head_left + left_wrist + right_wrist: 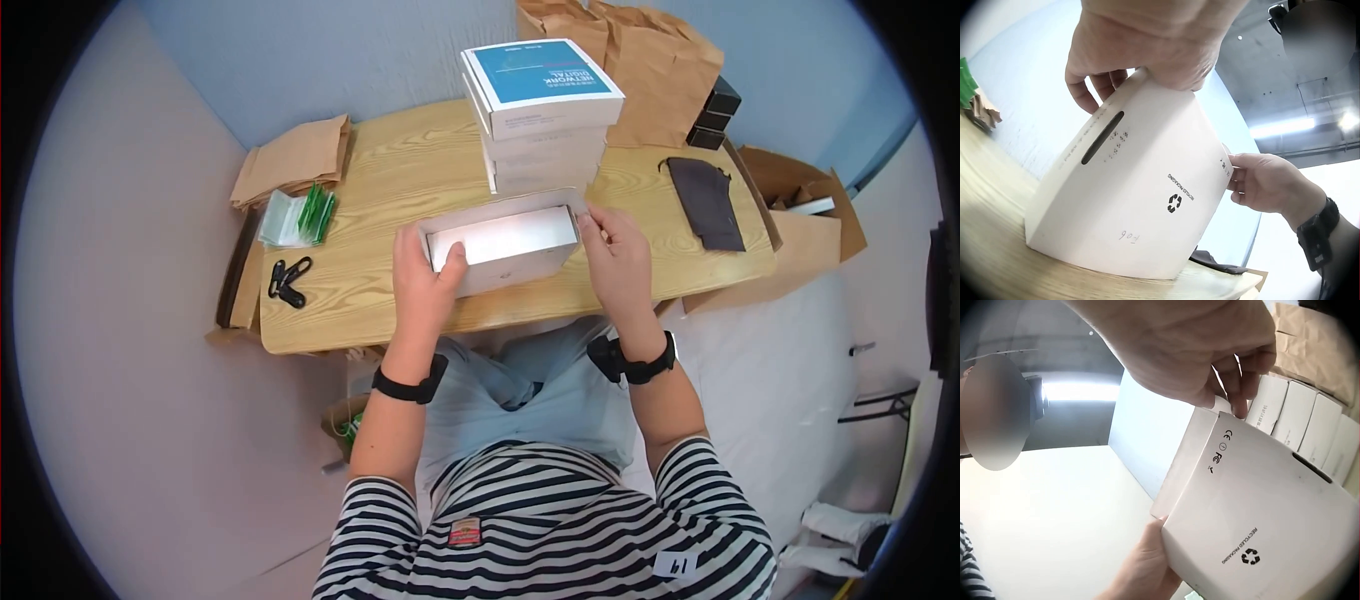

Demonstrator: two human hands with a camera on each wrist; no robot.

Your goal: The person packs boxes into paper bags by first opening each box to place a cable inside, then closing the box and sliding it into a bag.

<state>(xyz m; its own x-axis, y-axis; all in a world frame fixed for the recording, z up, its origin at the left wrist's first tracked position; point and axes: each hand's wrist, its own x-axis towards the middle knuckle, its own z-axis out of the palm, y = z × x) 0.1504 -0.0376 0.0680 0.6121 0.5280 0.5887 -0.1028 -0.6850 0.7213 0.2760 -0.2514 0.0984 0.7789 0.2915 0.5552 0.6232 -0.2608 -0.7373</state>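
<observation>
A white cardboard box (508, 274) stands upright near the table's front edge, its top open towards me. Inside shows a smooth white surface (505, 235). My left hand (425, 278) grips the box's left end, with the thumb over the near rim and the fingers round the far side. At the right end, my right hand (618, 258) pinches a small white tab (1222, 405) at the top corner between thumb and fingers. The recycling mark (1174, 203) and a slot (1102, 137) show on the box's broad side in the left wrist view.
Behind the box rises a stack of white boxes, a blue-labelled one (545, 75) on top. Brown paper bags (660, 75) stand behind it. A dark pouch (705, 203) lies right; green-and-clear packets (300, 217) and black clips (290, 283) lie left. An open carton (790, 245) stands beyond the right edge.
</observation>
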